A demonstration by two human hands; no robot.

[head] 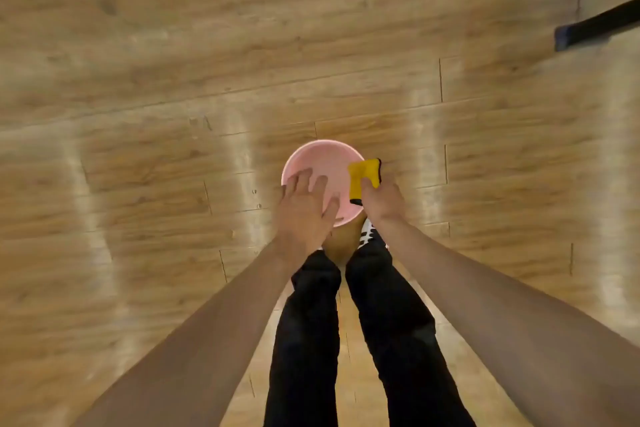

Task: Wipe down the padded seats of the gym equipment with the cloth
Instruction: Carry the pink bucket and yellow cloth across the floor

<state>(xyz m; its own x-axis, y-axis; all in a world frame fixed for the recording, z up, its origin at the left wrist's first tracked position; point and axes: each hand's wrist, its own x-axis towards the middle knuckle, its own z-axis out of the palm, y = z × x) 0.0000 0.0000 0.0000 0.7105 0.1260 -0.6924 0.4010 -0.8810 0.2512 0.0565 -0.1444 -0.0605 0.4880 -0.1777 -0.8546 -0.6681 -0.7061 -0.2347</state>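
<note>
- 2 bare hands show in my head view, both stretched down ahead of me over a floor of light brown wooden planks (173, 80).
- My left hand (304, 208) is open, fingers straight and spread, palm down over the near left rim of a round pink plastic basin (325, 158). I cannot tell whether it touches the rim or hangs just above it.
- My right hand (381, 199) grips a folded yellow cloth (362, 180) with a dark edge, thumb across its face and the other fingers hidden behind it.
- That yellow cloth stands roughly upright at the basin's right rim and overlaps it from my angle. I cannot tell whether cloth and basin touch.
- The basin sits on the floor just ahead of my feet, and its inside looks pale pink.
- 2 legs in black trousers (304, 322) run down the middle of the view.
- 1 black-and-white shoe (369, 234) shows under my right wrist, just beside the basin.
- 1 dark bar with a blue end (595, 26) juts in from the upper right edge, well apart from both hands.
- Blur softens the whole view, so finer detail on the cloth and basin is lost to me.
</note>
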